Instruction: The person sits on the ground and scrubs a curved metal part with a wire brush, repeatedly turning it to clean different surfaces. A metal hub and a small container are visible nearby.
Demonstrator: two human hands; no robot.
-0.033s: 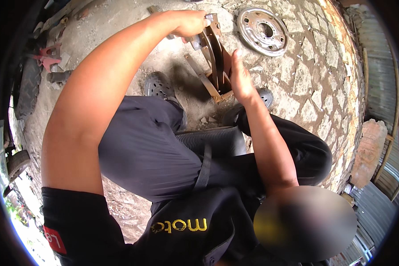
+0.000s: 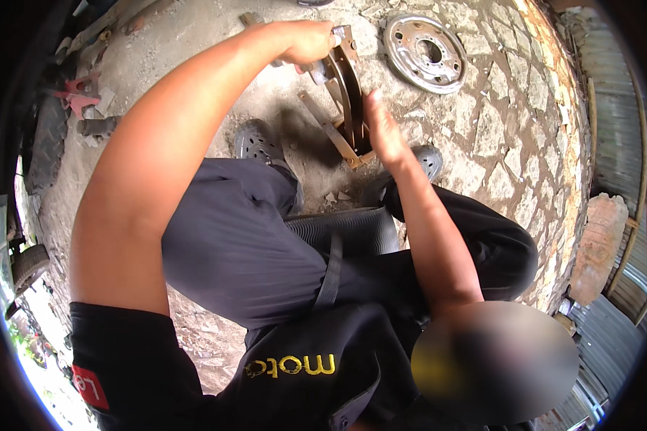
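A curved brown metal piece, like a brake shoe, stands upright ahead of my feet. My left hand is closed at its top end, fingers curled, with a small silvery bit at the fingertips. Below that hand shows a grey metal part, partly hidden; I cannot tell what it belongs to. My right hand is held flat along the piece's right side, fingers stretched; whether it touches is unclear. The piece's lower end meets a rusty angle-iron frame on the ground.
A round metal plate with a central hole lies ahead on the right. My shoes flank the frame. At the left are a red metal stand and a dark tube. Corrugated sheets line the right edge.
My right hand has shifted slightly left, closer in against the curved metal piece. My left hand stays nearly in place at the top.
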